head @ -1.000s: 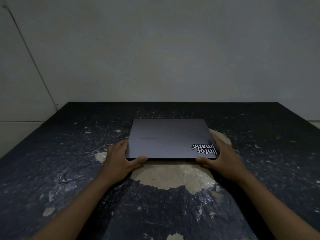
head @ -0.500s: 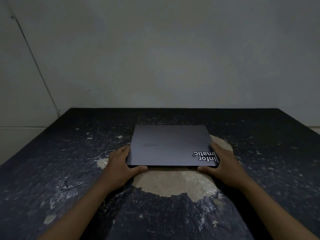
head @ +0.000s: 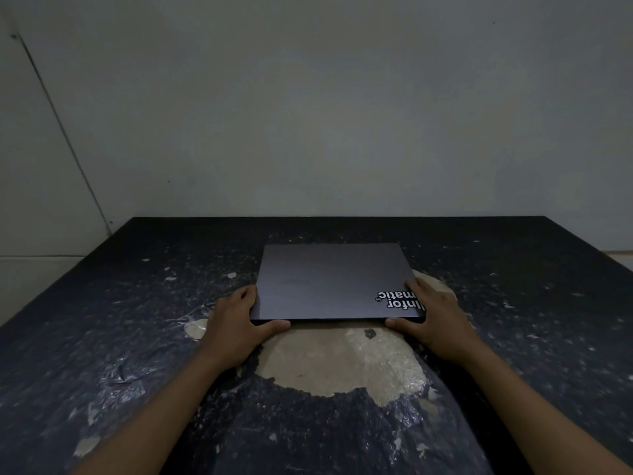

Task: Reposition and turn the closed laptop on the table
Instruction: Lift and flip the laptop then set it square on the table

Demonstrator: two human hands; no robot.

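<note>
A closed dark grey laptop (head: 325, 282) lies flat in the middle of the table, its long side toward me. A white sticker with upside-down lettering (head: 399, 300) sits on its near right corner. My left hand (head: 236, 323) grips the near left corner, thumb along the front edge and fingers up the left side. My right hand (head: 435, 320) grips the near right corner the same way, partly covering the sticker.
The black table (head: 102, 354) has a worn, flaking surface with a large pale bare patch (head: 339, 361) just in front of the laptop. A plain grey wall (head: 325, 114) stands right behind the table's far edge. The table's left edge slants off at the left.
The laptop and both hands sit slightly lower in view than before, mostly from the camera tilting up. The grip at both near corners is unchanged.
</note>
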